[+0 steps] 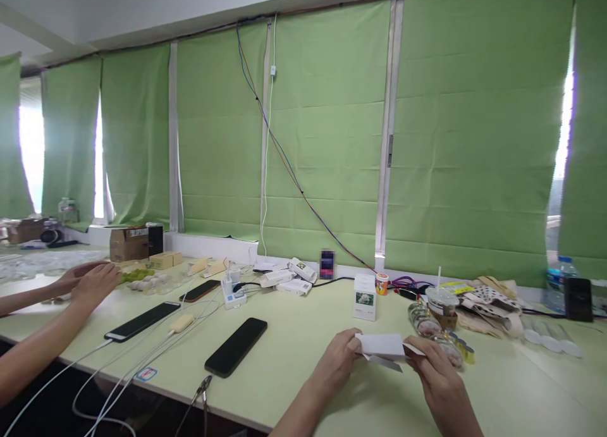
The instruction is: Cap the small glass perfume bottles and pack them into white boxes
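Note:
Between my two hands, above the table, is a small white carton (380, 346) with loose flaps at its end and underside. My left hand (336, 361) has its fingers closed on the carton's left end. At the other end, my right hand (436, 370) pinches a flap on the right side. Just behind them stands an upright white box (364, 298) with a printed picture on its front. Farther back, several white cartons (289, 277) lie in a loose pile.
Black phones (236, 346) and white cables cover the table's left part. A power strip (234, 293) sits mid-table. A lidded cup (442, 304), wrapped items and cloth lie at the right. At far left are another person's hands (97, 280).

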{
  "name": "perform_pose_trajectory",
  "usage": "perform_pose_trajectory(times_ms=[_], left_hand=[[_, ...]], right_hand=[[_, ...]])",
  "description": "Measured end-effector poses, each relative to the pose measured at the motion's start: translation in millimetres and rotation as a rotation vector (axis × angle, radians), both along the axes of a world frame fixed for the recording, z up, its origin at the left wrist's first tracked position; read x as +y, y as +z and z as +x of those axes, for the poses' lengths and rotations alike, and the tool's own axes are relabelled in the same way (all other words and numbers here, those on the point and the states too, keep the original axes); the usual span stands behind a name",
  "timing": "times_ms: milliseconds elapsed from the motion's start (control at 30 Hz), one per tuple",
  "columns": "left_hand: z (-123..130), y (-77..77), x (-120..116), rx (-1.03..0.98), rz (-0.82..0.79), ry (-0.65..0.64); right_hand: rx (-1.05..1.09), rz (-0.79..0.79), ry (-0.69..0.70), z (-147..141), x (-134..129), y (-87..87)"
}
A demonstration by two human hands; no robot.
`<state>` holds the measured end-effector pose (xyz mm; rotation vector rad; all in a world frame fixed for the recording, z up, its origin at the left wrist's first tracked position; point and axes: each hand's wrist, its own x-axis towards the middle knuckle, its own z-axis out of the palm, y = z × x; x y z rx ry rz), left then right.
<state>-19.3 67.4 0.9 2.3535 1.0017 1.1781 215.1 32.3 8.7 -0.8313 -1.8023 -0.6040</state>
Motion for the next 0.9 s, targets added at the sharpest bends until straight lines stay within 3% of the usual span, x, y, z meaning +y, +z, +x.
perform_pose_trajectory(times_ms=[233,500,767,900], left_hand=[[3.0,10.7,-7.2,-0.143,-0.189,0.037],[-1.2,10.3,-8.4,-0.043,-0.09,0.021],[0.7,18.8,-14.1,-0.087,-0.164,0.004],[0.9,16.1,-14.0,-0.074,-0.196,-0.038]], right_hand=[[0.005,0.019,-0.055,-13.5,-4.8,0.5],[0.008,0.015,-0.155,-13.1,-2.7,-10.0],[-0.039,0.044,-0.255,-13.2,1.3,-16.0],[-0.115,0.058,-0.266,-18.1,4.3,-20.5]])
